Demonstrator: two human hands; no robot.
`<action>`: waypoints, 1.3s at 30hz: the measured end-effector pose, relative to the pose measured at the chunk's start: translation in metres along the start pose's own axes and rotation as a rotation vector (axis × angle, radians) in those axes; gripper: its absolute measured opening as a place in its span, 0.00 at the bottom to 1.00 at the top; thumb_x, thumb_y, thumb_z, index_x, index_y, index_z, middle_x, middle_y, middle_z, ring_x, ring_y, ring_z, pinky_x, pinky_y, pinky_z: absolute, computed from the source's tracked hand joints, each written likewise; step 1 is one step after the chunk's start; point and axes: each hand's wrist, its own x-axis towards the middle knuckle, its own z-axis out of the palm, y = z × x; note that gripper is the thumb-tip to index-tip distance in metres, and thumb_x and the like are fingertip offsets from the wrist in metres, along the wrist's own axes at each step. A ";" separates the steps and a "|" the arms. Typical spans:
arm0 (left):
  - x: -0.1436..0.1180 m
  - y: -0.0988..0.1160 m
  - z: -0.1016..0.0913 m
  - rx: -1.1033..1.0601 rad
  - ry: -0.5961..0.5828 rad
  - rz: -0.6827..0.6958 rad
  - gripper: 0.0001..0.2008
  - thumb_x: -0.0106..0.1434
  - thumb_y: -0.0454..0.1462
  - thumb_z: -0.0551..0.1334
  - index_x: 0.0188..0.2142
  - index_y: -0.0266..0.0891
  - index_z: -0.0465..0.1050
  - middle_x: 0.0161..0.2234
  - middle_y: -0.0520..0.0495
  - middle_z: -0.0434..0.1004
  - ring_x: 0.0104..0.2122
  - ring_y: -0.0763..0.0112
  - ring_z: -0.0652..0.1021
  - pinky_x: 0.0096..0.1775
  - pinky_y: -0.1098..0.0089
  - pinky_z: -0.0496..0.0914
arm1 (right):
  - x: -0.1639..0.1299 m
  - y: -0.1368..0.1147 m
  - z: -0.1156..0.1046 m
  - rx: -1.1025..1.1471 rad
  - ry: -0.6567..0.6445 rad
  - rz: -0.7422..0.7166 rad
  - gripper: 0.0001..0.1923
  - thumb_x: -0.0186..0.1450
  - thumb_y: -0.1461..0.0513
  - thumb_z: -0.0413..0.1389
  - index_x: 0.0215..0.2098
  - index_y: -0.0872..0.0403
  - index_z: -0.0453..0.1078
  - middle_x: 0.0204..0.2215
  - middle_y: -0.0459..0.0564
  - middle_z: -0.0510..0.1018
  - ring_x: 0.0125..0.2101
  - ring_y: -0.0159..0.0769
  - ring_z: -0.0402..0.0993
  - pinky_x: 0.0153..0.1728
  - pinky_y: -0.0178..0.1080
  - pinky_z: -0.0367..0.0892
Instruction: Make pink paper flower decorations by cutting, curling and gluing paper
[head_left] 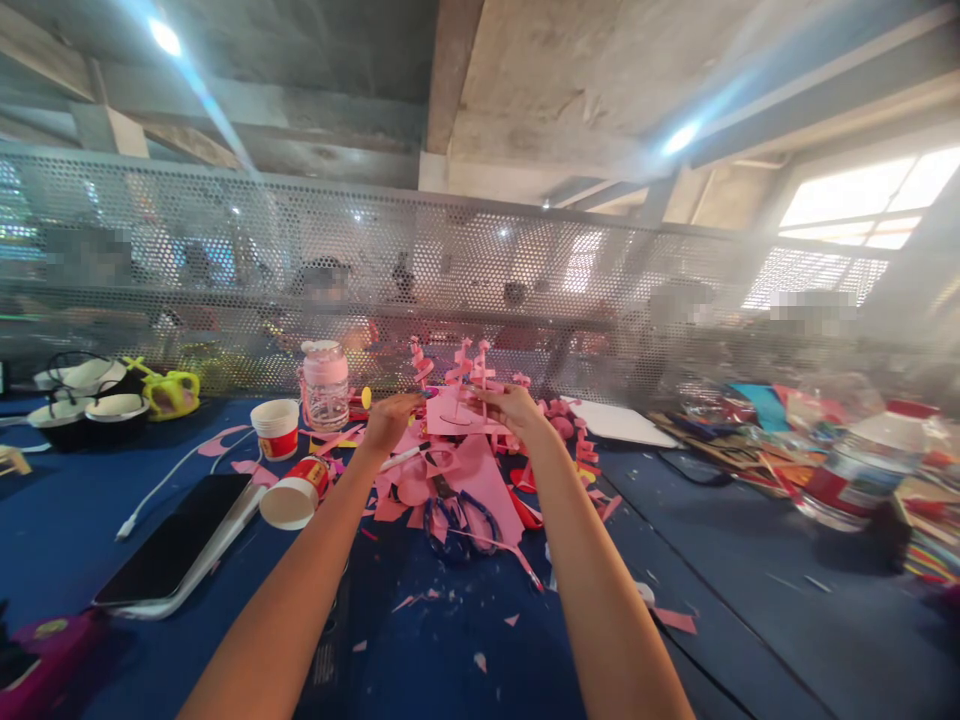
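The pink paper model [452, 408] sits toward the counter's [442, 660] far side, between the right hand [517, 405], touching it, and left hand [388, 420], just beside; I cannot tell whether either grips. Probably light, crushable: better held low, sparing the thin spires [460, 366].

Lit by a bright window [847, 205] at right and two streaking lamps [165, 38]; hazy with glare, stretched and blurred toward the edges.
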 end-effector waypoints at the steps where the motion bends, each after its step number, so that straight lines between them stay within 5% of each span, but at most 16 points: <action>1: 0.000 0.000 0.000 -0.013 -0.001 -0.017 0.16 0.55 0.23 0.56 0.37 0.38 0.77 0.38 0.45 0.80 0.38 0.65 0.79 0.44 0.64 0.72 | -0.001 -0.002 0.001 -0.001 0.004 0.001 0.04 0.51 0.70 0.64 0.25 0.60 0.73 0.24 0.52 0.81 0.28 0.39 0.79 0.36 0.39 0.77; 12: 0.007 0.008 -0.001 -0.302 0.029 -0.281 0.10 0.57 0.30 0.60 0.38 0.41 0.74 0.37 0.48 0.80 0.39 0.66 0.79 0.45 0.65 0.70 | -0.014 -0.025 -0.001 -0.036 0.015 -0.030 0.05 0.53 0.73 0.61 0.27 0.60 0.74 0.23 0.50 0.81 0.26 0.34 0.79 0.35 0.34 0.76; 19: 0.017 0.013 0.006 -0.660 0.036 -0.507 0.19 0.52 0.29 0.63 0.44 0.38 0.67 0.29 0.50 0.79 0.27 0.68 0.79 0.32 0.68 0.73 | -0.028 -0.044 -0.008 -0.087 0.043 -0.030 0.07 0.53 0.73 0.60 0.31 0.62 0.74 0.25 0.52 0.81 0.26 0.34 0.79 0.34 0.33 0.75; 29: 0.021 0.021 0.001 -1.004 -0.002 -0.692 0.24 0.46 0.32 0.69 0.44 0.37 0.66 0.30 0.49 0.79 0.24 0.70 0.78 0.30 0.68 0.74 | -0.047 -0.063 -0.011 -0.189 0.090 0.019 0.05 0.54 0.74 0.59 0.28 0.62 0.74 0.20 0.52 0.79 0.23 0.34 0.77 0.29 0.32 0.75; 39: 0.027 0.029 -0.011 -1.199 -0.063 -0.932 0.16 0.54 0.26 0.63 0.42 0.38 0.69 0.28 0.51 0.77 0.20 0.76 0.76 0.24 0.75 0.71 | -0.046 -0.061 -0.014 -0.221 0.063 0.035 0.07 0.55 0.74 0.58 0.24 0.59 0.74 0.21 0.51 0.80 0.22 0.32 0.77 0.28 0.30 0.74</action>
